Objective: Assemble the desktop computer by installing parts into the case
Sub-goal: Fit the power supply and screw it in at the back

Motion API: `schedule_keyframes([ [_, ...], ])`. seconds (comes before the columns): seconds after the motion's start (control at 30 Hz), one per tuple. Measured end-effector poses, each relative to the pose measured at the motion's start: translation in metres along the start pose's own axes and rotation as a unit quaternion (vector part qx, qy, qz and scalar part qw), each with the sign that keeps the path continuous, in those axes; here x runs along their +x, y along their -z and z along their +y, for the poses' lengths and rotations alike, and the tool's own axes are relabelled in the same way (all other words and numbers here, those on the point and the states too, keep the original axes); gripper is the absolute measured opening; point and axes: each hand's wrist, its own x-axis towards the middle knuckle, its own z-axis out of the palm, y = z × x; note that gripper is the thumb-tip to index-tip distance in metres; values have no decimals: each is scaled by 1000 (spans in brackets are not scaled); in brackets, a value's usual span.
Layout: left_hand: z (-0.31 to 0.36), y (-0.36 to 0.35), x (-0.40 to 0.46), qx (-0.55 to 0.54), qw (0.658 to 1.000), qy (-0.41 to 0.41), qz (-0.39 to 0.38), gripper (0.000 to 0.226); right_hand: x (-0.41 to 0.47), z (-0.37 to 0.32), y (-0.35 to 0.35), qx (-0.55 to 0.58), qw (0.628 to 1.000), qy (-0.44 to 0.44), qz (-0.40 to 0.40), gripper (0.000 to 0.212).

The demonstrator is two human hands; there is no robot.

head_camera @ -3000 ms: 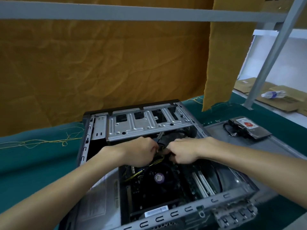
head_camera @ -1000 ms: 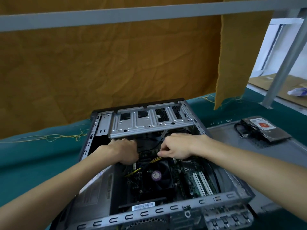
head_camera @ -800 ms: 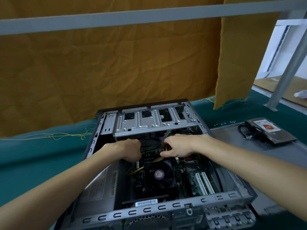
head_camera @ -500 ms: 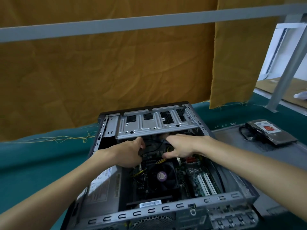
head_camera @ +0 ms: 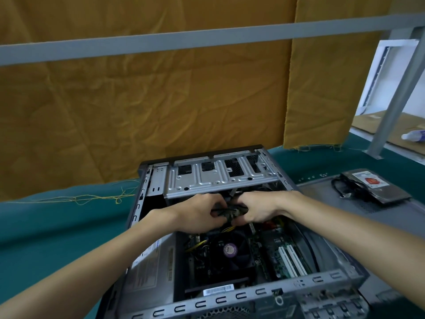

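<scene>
An open grey computer case (head_camera: 322,278) lies on its side on the green table. Inside it I see a motherboard with a black CPU fan (head_camera: 230,249), white slots (head_camera: 292,261) and a power supply (head_camera: 147,265) on the left. A silver drive cage (head_camera: 218,178) spans the far end. Just below the cage, my left hand (head_camera: 197,212) and my right hand (head_camera: 257,209) meet over the board. Both grip a bundle of black and yellow cables (head_camera: 230,212) between them. The cable ends are hidden by my fingers.
The grey side panel (head_camera: 322,192) lies flat to the right of the case, with a hard drive (head_camera: 374,185) and its black cable on top. Orange cloth hangs behind. A grey frame post (head_camera: 395,95) stands at the far right. Loose yellow threads (head_camera: 92,199) lie on the left.
My hands were apart half a second ago, left near the cage and right over the board. They have come together and closed round the cable bundle. The camera shifted slightly.
</scene>
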Motion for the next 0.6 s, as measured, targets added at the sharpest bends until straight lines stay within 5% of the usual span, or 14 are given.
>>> schedule_keyframes([
  [0.23, 5, 0, -9, 102, 981, -148, 67, 21, 2, 2, -2, 9, 1000, -1, -21, 36],
  [0.33, 4, 3, -12, 79, 982, -151, 81, 15, -2, 2, 1, 30, 1000, 6, -5, 24],
  [0.5, -2, 3, -17, 93, 980, -137, 111, 23, -25, -8, 2, 80, 980, 101, 151, 25],
  [0.6, -3, -1, -21, 139, 976, -123, 117, 26, -35, -17, 4, 4, 963, 131, 235, 28],
])
